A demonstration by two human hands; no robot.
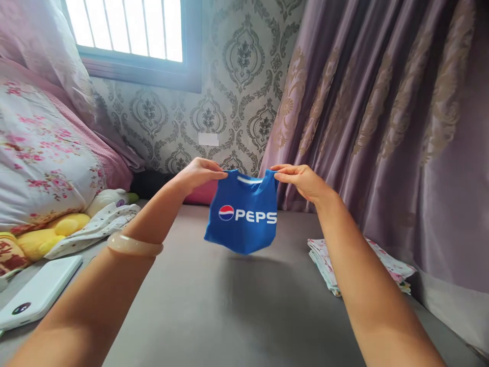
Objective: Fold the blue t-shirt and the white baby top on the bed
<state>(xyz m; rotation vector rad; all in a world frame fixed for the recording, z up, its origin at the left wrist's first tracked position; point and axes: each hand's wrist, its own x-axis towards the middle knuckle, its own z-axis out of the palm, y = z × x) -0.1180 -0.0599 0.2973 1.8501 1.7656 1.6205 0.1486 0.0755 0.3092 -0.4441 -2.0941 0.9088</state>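
A small blue sleeveless shirt (244, 234) with a round logo and white "PEPS" lettering hangs between my hands above the grey bed surface (191, 311). My left hand (202, 172) pinches its left shoulder between thumb and fingers. At the opposite shoulder, my right hand (300, 179) grips the cloth the same way. The neckline faces up, and the lower edge hangs free with its shadow below. A pale bangle (133, 244) circles my left forearm.
To the right lies a folded stack of printed cloth (323, 265), partly behind my right forearm. A white power bank or similar device (42, 293), a yellow plush toy (53, 237) and floral bedding (46, 148) are on the left. Purple curtains (362, 102) hang at right.
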